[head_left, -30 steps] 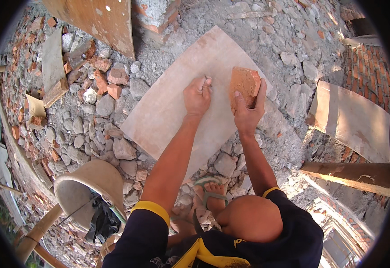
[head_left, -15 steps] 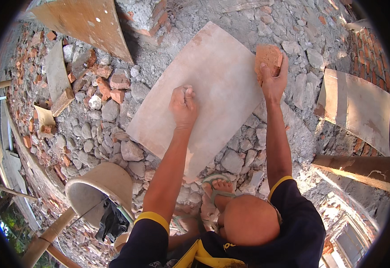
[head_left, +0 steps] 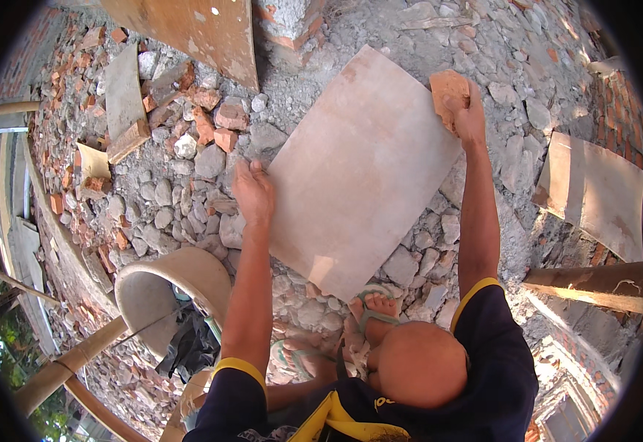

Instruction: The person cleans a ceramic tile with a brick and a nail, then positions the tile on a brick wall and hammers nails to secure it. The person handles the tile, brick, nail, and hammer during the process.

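A flat, pale, dusty board (head_left: 358, 162) lies tilted over the rubble in front of me. My left hand (head_left: 254, 193) is just beside its left edge, above the stones, with the fingers curled in; whatever they may hold is hidden. At the board's far right corner, my right hand (head_left: 470, 118) grips a broken orange-red brick (head_left: 450, 94), thumb on its near side. The brick's lower edge meets or overhangs the board's rim; I cannot tell whether it touches.
Loose stones and broken bricks (head_left: 204, 125) cover the ground to the left. A beige bucket (head_left: 207, 276) with black plastic lies tipped near my left arm, beside a wooden pole (head_left: 78, 357). A brown panel (head_left: 196, 33) stands at the far left; another sheet (head_left: 594, 191) lies right.
My left hand has moved left, from over the middle of the board to beyond its left edge. The right hand still holds the brick at the corner. The whole view has shifted slightly.
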`<action>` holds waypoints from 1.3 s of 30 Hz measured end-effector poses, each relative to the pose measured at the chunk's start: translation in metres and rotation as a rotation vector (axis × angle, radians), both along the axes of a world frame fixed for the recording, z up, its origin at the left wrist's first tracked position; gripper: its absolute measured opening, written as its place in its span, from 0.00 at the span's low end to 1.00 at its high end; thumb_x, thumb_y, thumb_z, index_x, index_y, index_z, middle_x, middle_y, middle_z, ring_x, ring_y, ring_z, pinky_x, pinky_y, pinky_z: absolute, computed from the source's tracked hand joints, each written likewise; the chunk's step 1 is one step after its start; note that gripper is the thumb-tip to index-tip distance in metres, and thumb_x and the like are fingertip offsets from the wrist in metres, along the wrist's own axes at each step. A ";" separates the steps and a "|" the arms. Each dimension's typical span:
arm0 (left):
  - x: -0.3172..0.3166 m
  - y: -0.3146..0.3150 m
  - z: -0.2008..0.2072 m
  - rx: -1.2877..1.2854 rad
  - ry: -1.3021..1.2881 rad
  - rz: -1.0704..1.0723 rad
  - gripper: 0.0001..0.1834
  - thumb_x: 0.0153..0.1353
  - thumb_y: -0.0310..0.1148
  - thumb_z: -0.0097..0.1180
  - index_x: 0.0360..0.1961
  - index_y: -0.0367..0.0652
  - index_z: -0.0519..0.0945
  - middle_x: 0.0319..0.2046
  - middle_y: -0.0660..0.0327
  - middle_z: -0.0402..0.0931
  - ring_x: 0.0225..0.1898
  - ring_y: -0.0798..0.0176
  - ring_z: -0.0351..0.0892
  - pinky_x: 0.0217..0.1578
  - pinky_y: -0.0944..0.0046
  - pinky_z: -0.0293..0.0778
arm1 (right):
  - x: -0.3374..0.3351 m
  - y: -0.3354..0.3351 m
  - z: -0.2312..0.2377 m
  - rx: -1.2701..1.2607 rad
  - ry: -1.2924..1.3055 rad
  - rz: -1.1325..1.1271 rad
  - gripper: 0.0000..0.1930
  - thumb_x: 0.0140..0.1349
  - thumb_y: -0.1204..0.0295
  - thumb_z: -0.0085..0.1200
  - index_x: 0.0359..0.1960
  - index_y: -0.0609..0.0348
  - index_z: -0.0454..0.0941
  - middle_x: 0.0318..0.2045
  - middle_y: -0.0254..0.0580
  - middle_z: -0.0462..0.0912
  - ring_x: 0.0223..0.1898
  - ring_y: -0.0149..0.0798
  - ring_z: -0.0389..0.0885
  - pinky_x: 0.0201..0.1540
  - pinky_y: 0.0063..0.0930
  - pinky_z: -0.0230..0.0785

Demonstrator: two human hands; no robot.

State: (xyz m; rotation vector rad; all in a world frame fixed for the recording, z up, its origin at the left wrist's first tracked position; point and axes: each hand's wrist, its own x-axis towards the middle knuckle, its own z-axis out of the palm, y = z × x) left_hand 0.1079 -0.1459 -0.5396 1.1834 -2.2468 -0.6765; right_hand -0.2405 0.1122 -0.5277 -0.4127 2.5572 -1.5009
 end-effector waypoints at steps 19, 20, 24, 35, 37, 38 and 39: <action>0.023 0.026 0.000 0.084 -0.257 0.152 0.15 0.70 0.38 0.47 0.30 0.37 0.71 0.26 0.37 0.78 0.28 0.29 0.77 0.28 0.36 0.68 | 0.075 0.018 0.037 -0.085 -0.289 0.190 0.35 0.58 0.74 0.58 0.69 0.60 0.60 0.56 0.44 0.75 0.55 0.37 0.74 0.58 0.30 0.67; 0.024 0.019 0.000 0.049 -0.268 0.189 0.15 0.71 0.38 0.46 0.31 0.38 0.71 0.25 0.37 0.78 0.27 0.29 0.77 0.27 0.36 0.68 | 0.084 0.017 0.036 -0.111 -0.318 0.181 0.35 0.58 0.74 0.58 0.69 0.61 0.60 0.56 0.44 0.75 0.55 0.37 0.74 0.58 0.30 0.66; 0.019 -0.009 -0.005 -0.072 -0.229 0.258 0.15 0.71 0.38 0.46 0.31 0.38 0.71 0.23 0.38 0.77 0.26 0.30 0.77 0.26 0.36 0.67 | 0.109 0.010 0.027 -0.159 -0.192 0.113 0.35 0.58 0.76 0.59 0.68 0.63 0.61 0.55 0.44 0.76 0.54 0.36 0.75 0.56 0.30 0.68; -0.013 -0.022 -0.008 -0.100 -0.188 0.405 0.16 0.70 0.40 0.48 0.30 0.38 0.74 0.21 0.40 0.77 0.25 0.32 0.77 0.25 0.38 0.68 | 0.076 -0.012 0.027 -0.293 -0.250 0.033 0.31 0.59 0.77 0.59 0.66 0.63 0.63 0.52 0.44 0.78 0.49 0.35 0.79 0.48 0.28 0.74; -0.015 -0.023 -0.011 -0.119 -0.186 0.422 0.16 0.69 0.40 0.48 0.30 0.38 0.74 0.21 0.41 0.77 0.25 0.32 0.77 0.25 0.38 0.69 | 0.074 -0.018 0.024 -0.331 -0.252 0.021 0.31 0.59 0.77 0.59 0.66 0.63 0.64 0.51 0.44 0.78 0.48 0.35 0.80 0.47 0.28 0.74; -0.014 -0.023 -0.012 -0.133 -0.158 0.422 0.16 0.69 0.40 0.48 0.29 0.39 0.74 0.20 0.41 0.77 0.24 0.32 0.77 0.25 0.38 0.68 | 0.074 -0.020 0.022 -0.361 -0.308 0.001 0.31 0.59 0.77 0.59 0.65 0.63 0.64 0.51 0.43 0.78 0.47 0.35 0.80 0.47 0.28 0.74; -0.016 -0.023 -0.014 -0.145 -0.126 0.430 0.17 0.69 0.40 0.48 0.29 0.39 0.73 0.20 0.41 0.77 0.24 0.31 0.77 0.25 0.37 0.68 | 0.072 -0.022 0.020 -0.374 -0.384 -0.046 0.31 0.59 0.77 0.60 0.65 0.63 0.64 0.51 0.43 0.78 0.47 0.35 0.80 0.46 0.28 0.75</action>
